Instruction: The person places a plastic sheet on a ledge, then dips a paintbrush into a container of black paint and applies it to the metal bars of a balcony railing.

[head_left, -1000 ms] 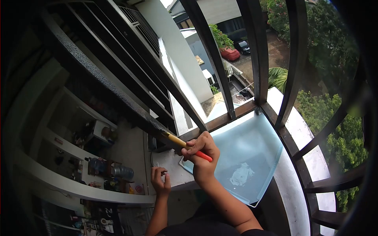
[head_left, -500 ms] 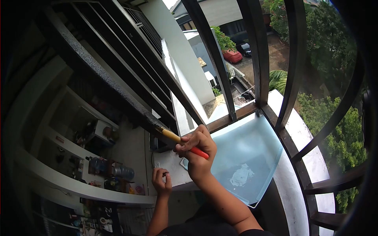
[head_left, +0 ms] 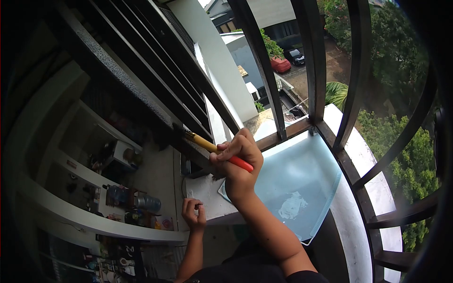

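My right hand (head_left: 239, 165) is closed around a paintbrush (head_left: 205, 143) with a yellow and red handle. The brush's dark bristles meet the side of a thick dark metal bar (head_left: 120, 75), whose upper face looks speckled grey. Lower down, my left hand (head_left: 192, 212) is beside the white ledge (head_left: 212, 198), its fingers curled toward the thumb. Whether anything sits between those fingers is too small to make out. Behind my right forearm lies a light blue translucent sheet or tray (head_left: 302, 174) with a whitish patch on it.
Dark metal railing bars (head_left: 314, 61) rise in front and curve round to the right. A white curved ledge (head_left: 349, 236) runs beneath them. At the lower left are shelves with a large water bottle (head_left: 148, 203) and household items. Beyond the railing are trees and a red car (head_left: 281, 65).
My right hand and the paintbrush have moved up along the bar, the bristles now farther up and left. My left hand stays nearly where it was. The view has shifted slightly.
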Demonstrator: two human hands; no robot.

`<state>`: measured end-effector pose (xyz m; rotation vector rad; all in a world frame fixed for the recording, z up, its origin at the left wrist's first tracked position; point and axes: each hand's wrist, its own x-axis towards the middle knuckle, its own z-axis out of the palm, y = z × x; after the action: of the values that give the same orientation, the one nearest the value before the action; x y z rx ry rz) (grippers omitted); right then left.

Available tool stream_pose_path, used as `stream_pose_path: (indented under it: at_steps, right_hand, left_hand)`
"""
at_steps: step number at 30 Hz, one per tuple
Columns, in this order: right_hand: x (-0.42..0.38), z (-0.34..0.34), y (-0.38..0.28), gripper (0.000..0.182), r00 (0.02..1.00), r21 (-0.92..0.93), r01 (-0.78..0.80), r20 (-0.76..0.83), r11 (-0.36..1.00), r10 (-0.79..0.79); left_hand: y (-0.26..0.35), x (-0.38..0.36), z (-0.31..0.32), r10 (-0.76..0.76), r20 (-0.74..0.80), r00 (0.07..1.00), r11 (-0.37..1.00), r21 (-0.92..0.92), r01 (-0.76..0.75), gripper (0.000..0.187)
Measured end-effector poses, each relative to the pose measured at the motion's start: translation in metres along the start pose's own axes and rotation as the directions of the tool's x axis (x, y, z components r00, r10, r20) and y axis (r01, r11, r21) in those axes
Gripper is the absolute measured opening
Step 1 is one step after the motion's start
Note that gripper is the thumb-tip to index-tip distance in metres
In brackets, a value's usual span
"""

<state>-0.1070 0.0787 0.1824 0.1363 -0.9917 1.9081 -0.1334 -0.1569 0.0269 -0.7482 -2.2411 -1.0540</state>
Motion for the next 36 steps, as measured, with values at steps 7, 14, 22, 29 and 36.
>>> stream_pose_path:
  at_steps: [7, 14, 22, 29, 36]
  right_hand:
    - [0.012, 0.025, 0.012, 0.022, 0.995, 0.101, 0.093, 0.019, 0.991, -0.095]
    - [-0.007, -0.015, 0.039, 0.027, 0.994, 0.242, -0.108, 0.023, 0.964, 0.105]
    - [0.021, -0.006, -0.002, 0.024, 0.976, 0.289, -0.198, -0.031, 0.937, 0.216]
    - [0.017, 0.0, 0.03, 0.028, 0.989, 0.107, -0.061, 0.143, 0.992, 0.045]
    - [0.017, -0.029, 0.017, 0.025, 0.998, 0.045, -0.064, -0.006, 0.997, 0.064]
  left_hand:
    - [0.002, 0.001, -0.001, -0.024, -0.009, 1.0, 1.0, -0.01, 0.024, 0.012]
    - [0.001, 0.001, -0.003, -0.009, -0.005, 1.0, 1.0, -0.029, 0.009, 0.012]
    - [0.001, -0.001, -0.002, -0.003, -0.011, 1.0, 0.999, -0.034, 0.003, 0.016]
    - [0.002, -0.001, -0.001, 0.01, -0.013, 1.0, 1.0, -0.009, -0.01, 0.016]
    - [0.005, 0.001, 0.0, 0.019, 0.009, 1.0, 1.0, 0.003, -0.019, 0.015]
